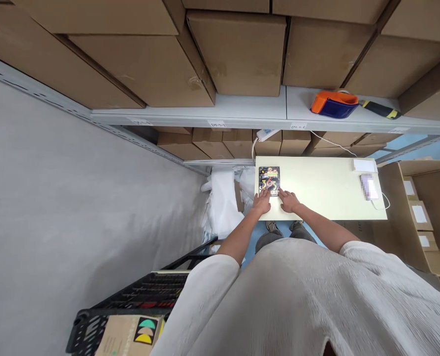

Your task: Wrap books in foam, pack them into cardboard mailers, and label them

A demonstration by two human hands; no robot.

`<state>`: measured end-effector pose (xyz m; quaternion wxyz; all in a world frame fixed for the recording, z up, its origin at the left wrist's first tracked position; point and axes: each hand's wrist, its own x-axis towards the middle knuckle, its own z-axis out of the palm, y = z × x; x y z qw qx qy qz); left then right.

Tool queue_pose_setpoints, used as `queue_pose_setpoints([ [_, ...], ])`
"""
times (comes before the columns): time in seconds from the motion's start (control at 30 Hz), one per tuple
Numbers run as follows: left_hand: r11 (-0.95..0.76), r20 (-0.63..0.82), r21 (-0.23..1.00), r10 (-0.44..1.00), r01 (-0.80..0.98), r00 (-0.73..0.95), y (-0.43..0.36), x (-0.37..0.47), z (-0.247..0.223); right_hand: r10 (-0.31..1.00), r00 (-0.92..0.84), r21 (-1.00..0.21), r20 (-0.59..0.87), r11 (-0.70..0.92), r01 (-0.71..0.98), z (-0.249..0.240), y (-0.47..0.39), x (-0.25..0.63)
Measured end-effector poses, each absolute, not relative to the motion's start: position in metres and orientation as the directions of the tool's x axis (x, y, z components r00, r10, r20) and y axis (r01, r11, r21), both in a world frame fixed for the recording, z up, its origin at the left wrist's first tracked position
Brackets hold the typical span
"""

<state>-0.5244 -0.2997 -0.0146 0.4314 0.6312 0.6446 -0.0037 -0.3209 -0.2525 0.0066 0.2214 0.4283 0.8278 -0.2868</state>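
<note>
A dark book (269, 179) with a large colourful "365" on its cover lies flat at the left end of the pale yellow table (316, 193). It could be a book or a thin box; the thickness is hard to make out. The fingers of my left hand (262, 201) stretch out over its near edge. At its near right corner, the extended fingertips of my right hand (288, 201) touch or almost touch it. Neither hand is wrapped around anything.
A white box (364, 165) and a blurred device with a cable (368, 187) lie at the table's right end. Cardboard boxes (238, 54) fill the shelves ahead. An orange-blue tape dispenser (334, 104) and a black-yellow cutter (381, 109) sit above. A black crate (130, 296) stands lower left.
</note>
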Motion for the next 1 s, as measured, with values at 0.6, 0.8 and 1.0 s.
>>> queue_pose_setpoints([
  [0.6, 0.245, -0.555, 0.559, 0.820, 0.792, 0.138, -0.246, -0.554, -0.022, 0.588, -0.492, -0.324, -0.642, 0.373, 0.869, -0.010, -0.199, -0.354],
  [0.8, 0.217, -0.556, 0.545, 0.817, 0.810, 0.155, -0.234, -0.562, -0.022, 0.577, -0.474, -0.289, -0.665, 0.386, 0.876, 0.000, -0.186, -0.366],
  [1.0, 0.242, -0.523, 0.564, 0.844, 0.790, 0.115, -0.234, -0.554, -0.006, 0.710, -0.499, -0.395, -0.498, 0.327, 0.859, 0.038, -0.187, -0.332],
])
